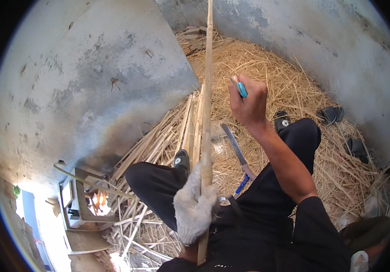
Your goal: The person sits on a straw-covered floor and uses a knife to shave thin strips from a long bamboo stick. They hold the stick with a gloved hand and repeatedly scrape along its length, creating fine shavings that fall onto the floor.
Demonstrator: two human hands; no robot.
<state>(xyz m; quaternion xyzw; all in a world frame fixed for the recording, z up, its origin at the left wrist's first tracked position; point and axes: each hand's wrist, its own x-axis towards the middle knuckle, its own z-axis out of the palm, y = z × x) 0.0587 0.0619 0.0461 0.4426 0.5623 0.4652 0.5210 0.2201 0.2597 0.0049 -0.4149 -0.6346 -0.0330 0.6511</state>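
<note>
A long bamboo pole [207,68] runs upright through the middle of the view, from my lap up past the top edge. My left hand [194,206], in a fuzzy off-white glove, is wrapped round its lower part. To the right of the pole and apart from it, my bare right hand [251,99] is raised in a fist. It grips a small turquoise-handled tool [242,89]; its working end is mostly hidden by the fingers. Between my legs lies a long-bladed knife [234,144], its blade pointing away; a blue handle [242,184] shows at its near end.
Straw-like shavings [267,63] cover the floor. Split bamboo strips [158,136] lie in a pile at the left. A grey wall panel [109,68] stands on the left and another wall [322,50] on the right. Dark shoes [330,114] sit at the right. A metal frame [79,217] stands lower left.
</note>
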